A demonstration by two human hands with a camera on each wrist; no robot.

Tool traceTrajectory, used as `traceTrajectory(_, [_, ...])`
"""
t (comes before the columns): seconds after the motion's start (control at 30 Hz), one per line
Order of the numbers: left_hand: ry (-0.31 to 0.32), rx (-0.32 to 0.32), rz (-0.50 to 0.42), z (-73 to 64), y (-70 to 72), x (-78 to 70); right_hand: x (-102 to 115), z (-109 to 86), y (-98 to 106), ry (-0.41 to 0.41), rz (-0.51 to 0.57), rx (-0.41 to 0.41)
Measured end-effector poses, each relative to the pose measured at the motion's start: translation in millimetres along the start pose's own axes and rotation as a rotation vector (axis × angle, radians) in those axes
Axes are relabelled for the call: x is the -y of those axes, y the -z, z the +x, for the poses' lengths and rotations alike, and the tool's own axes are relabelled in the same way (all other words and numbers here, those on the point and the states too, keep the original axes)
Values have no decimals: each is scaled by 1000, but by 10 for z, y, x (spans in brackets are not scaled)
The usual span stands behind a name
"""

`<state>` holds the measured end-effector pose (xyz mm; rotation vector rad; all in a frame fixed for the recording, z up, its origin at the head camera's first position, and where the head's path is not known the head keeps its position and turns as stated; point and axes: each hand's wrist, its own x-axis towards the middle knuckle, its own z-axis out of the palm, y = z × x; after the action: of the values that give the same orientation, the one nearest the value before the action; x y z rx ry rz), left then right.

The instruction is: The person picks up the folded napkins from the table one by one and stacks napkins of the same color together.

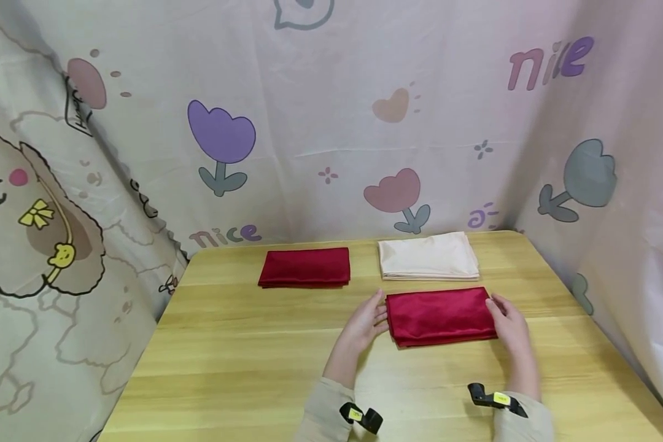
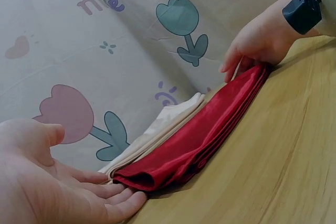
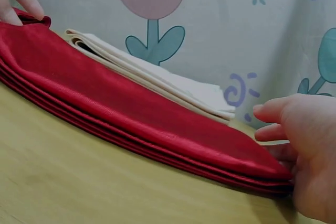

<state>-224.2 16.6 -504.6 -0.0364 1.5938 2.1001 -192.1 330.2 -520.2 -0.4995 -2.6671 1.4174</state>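
Observation:
A folded dark red satin cloth (image 1: pixel 441 316) lies on the wooden table in front of the person, its layers stacked flat. At its left end is the left hand (image 1: pixel 364 321), palm turned inward; in the left wrist view its fairly straight fingers (image 2: pixel 118 205) touch the cloth's folded end. The right hand (image 1: pixel 508 322) rests at the opposite end. Seen from the right wrist, that hand's thumb (image 3: pixel 270 109) stands apart from the cloth, while its other fingers lie against the end.
Just behind the red cloth lies a folded cream cloth (image 1: pixel 428 256). Another folded red cloth (image 1: pixel 305 267) is at the back left of the table (image 1: pixel 243 356). A printed curtain (image 1: pixel 309 123) hangs behind the table and along both sides.

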Motion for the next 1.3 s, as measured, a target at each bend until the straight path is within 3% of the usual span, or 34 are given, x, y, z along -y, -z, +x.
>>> traceTrajectory(0.17, [-4, -9, -14, 10, -8, 34, -25, 20, -76, 25, -36, -74])
traceTrajectory(0.4, [-22, -3, -39, 46, -10, 63, 26, 11, -116, 34, -41, -117])
traceTrajectory(0.63, [-28, -4, -167, 95, 27, 113, 45, 29, -129, 54, -18, -153])
traceTrajectory(0.87, [-49, -21, -237, 90, -51, 133, 46, 7, -113, 60, -1, -168])
traceTrajectory(1.07, [-62, 6, -270, 87, -130, 134, 55, 3, -84, 62, 31, -184])
traceTrajectory(1.3, [-49, 29, -241, 71, -169, 135, 84, -14, -59, 23, 67, -134])
